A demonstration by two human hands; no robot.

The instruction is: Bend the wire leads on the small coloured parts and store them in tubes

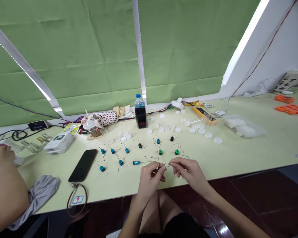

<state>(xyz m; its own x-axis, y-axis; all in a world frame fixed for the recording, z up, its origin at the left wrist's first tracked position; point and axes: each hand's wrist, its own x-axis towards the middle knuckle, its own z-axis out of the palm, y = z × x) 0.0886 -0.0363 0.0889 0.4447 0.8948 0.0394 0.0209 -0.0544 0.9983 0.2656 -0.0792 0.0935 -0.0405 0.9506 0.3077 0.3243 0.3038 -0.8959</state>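
My left hand (151, 175) is closed on a small blue metal piece (159, 167) with a thin wire standing up from it; fingers partly cover it. Beside it, my right hand (186, 172) pinches the end of a thin metal rod (168, 166) that reaches toward this piece. Just left of my left hand lies a blue cylinder (136, 162) with a thin rod. Beyond both hands stand several similar small pieces with bent wires, among them a green one (176, 152), a black one (140, 145) and a blue one (121, 162). Small L-shaped metal keys lie beside some.
Several white round caps (208, 135) and a plastic bag (245, 127) lie behind. A yellow meter (205, 115), a bottle (140, 112), a phone (83, 166) and a white box (59, 142) are on the table (238, 155). Another person's arm (7, 185) rests at far left.
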